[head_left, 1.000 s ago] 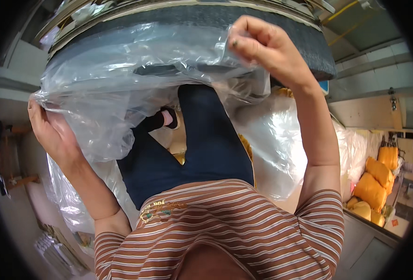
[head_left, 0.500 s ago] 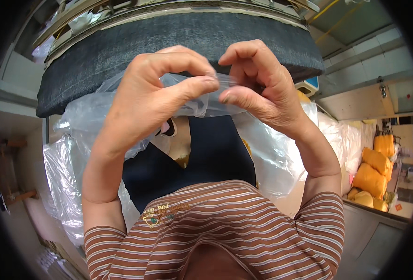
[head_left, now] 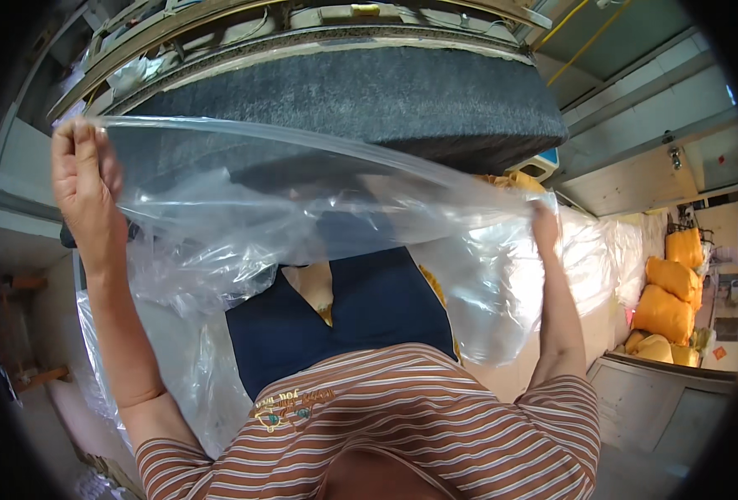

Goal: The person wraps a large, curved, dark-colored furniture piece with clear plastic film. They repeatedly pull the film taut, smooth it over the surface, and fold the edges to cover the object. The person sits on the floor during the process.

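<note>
A wide clear plastic bag is stretched across in front of me, its upper edge pulled taut between my hands. At the far left, my left hand is closed on one end of that edge. On the right, my right hand grips the other end; its fingers are blurred and partly covered by the plastic. The bag's lower part hangs in folds over my lap. Behind it lies a dark grey fabric-covered board, visible through the film.
More clear plastic hangs at my left side, and wrapped plastic bundles run along the right. Orange packed bundles are stacked farther right. A metal rail frame stands behind the board.
My hands, close together at the plastic before, have moved far apart to left and right. The plastic is now spread open and pulled tight between them.
</note>
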